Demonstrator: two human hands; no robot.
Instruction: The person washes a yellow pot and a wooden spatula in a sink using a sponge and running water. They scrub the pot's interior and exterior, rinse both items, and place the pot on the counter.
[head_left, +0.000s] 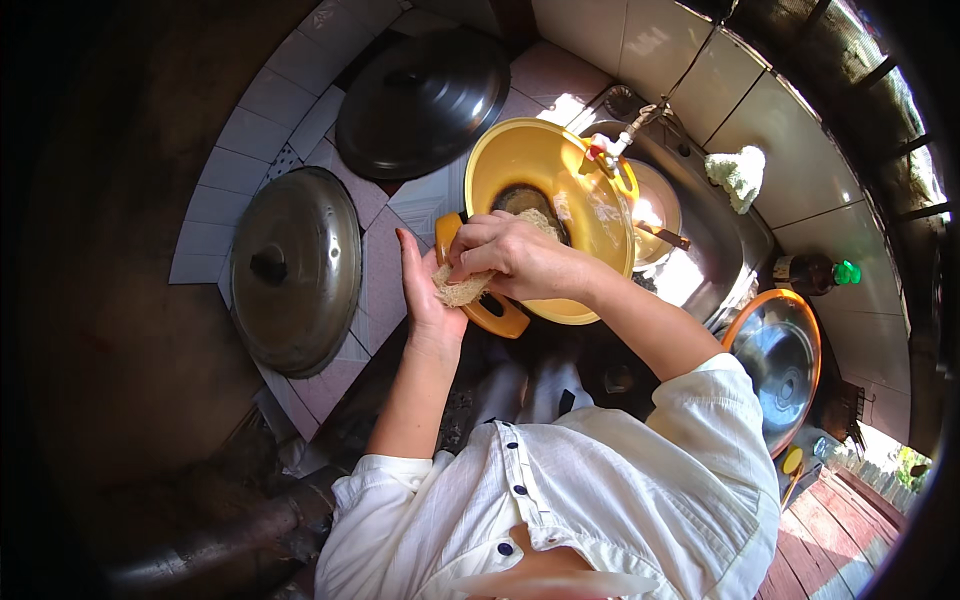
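A large yellow pot (592, 214) with orange handles stands under the tap at the sink's edge, its inner bottom dark. My left hand (433, 296), palm up and thumb spread, supports the near orange handle (501, 320). Over it, my right hand (517, 255) grips a tan fibrous scrubber (459, 289), which touches the handle. More of the tan fibre (541, 222) shows beyond the right hand's knuckles, above the pot's dark bottom. My left fingers are partly hidden behind the handle and scrubber.
Two lids, one metal (307, 300) and one dark (442, 90), lie on the tiled counter. A tap (619, 146) reaches over the pot. In the steel sink (712, 202) is a pale bowl (666, 199). An orange-rimmed pan (776, 367) and a brown bottle (806, 275) are at the right.
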